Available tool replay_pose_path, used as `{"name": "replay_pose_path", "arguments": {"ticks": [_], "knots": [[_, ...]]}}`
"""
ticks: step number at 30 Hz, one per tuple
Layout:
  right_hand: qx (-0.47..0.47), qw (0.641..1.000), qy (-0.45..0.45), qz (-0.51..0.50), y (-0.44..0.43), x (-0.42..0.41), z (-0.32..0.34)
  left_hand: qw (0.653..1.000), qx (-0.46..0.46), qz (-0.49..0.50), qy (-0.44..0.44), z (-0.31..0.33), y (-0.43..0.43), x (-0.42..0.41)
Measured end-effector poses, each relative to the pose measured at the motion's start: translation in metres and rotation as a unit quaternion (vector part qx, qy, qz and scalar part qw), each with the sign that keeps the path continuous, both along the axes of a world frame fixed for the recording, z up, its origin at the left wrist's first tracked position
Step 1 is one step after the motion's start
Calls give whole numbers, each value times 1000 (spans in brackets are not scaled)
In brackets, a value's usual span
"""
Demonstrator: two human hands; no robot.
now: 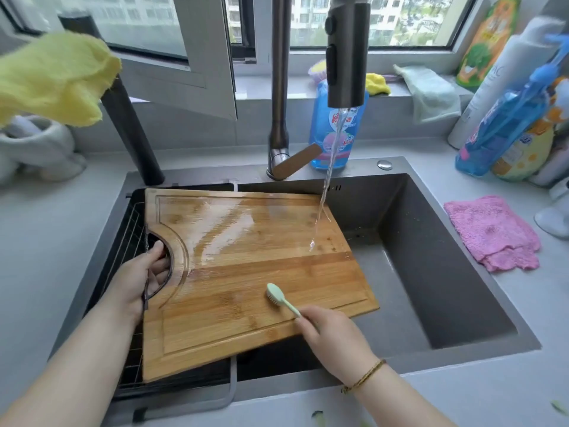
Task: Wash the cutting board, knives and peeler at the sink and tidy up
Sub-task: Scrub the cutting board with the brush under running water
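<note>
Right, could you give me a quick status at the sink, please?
Left hand gripping bamboo cutting board cutout. Right hand scrubbing with green brush. Tap water hitting board. Nothing obstructing.

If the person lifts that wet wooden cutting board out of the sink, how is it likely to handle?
Probably stiff: the cutting board spans the sink without sagging. Likely slippery, since water sheets across its top. The left hand hooks its cutout, which should help against slipping.

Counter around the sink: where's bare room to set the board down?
Bare counter left of the sink, in front of the grey object; a smaller patch in front of the pink cloth. Right back corner is crowded with bottles; the sill holds cloths.
</note>
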State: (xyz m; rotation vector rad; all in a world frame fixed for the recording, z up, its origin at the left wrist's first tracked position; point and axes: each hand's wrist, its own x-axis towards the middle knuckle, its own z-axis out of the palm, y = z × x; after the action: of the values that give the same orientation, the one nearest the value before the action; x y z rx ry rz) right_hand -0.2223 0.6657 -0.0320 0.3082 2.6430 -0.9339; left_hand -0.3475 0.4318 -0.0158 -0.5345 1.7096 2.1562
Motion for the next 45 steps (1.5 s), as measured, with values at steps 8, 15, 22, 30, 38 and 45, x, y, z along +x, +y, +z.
{"name": "replay_pose_path", "arguments": {"ticks": [8,15,22,30,38,45], "knots": [[144,986,3,-84,42,-16,5,999,-25,9,24,-11,1,0],[131,987,27,-87,35,-6,1,999,-43,16,28,-14,3,1],[128,992,6,21,9,21,0,998,-55,18,36,-15,3,1],[172,984,-12,-44,56,-11,0,999,-40,11,23,-15,3,0],[179,979,2,-94,74,-98,1,997,-61,21,42,-14,4,-3],[133,969,8,-208,89,-144,-5,996,-76,15,52,-15,7,-7]]}}
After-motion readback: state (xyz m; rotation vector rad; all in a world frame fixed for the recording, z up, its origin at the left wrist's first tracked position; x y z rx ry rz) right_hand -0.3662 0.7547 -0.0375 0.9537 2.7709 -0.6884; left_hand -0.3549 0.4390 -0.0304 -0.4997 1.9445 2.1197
